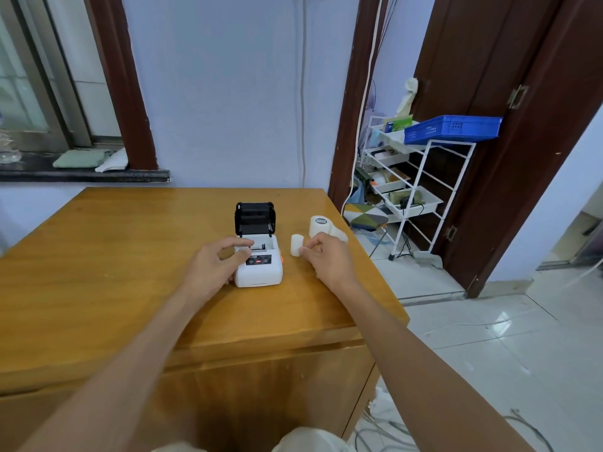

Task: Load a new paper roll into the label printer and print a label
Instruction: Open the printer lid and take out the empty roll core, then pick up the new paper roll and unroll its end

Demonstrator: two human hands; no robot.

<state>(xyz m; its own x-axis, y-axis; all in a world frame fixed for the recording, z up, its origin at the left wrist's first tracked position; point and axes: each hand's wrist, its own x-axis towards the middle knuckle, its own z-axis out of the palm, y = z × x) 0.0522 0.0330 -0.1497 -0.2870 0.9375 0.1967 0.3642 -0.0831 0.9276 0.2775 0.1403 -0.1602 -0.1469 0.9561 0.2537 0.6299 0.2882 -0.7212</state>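
1. Your left hand [213, 261] rests against the left side of the label printer [258, 262]. Its fingers are curled, with thumb and forefinger reaching over the near left edge of the open paper bay. You cannot tell whether those fingertips pinch anything or only touch the casing.
2. The printer is white with an orange tab on its right side. Its black lid [255, 218] stands raised, hinged at the far edge, just beyond your left fingertips. The bay beneath the lid lies directly ahead of your left forefinger.
3. Your right hand [326, 256] pinches a small white paper roll [297, 245] between thumb and forefinger. The roll sits at your right fingertips, on their left side, just beside the printer's right edge and apart from it. Whether it rests on the wooden table [114, 272] or is lifted slightly, you cannot tell.
4. A larger white label roll [321, 225] stands just beyond your right knuckles on the table, with a loose strip trailing to its right behind your hand.
5. Both forearms stretch over the table's near edge, the printer lying between your two hands.
6. Well beyond your right hand, off the table, a white wire rack [421, 177] carries a blue plastic basket [453, 128] on top.
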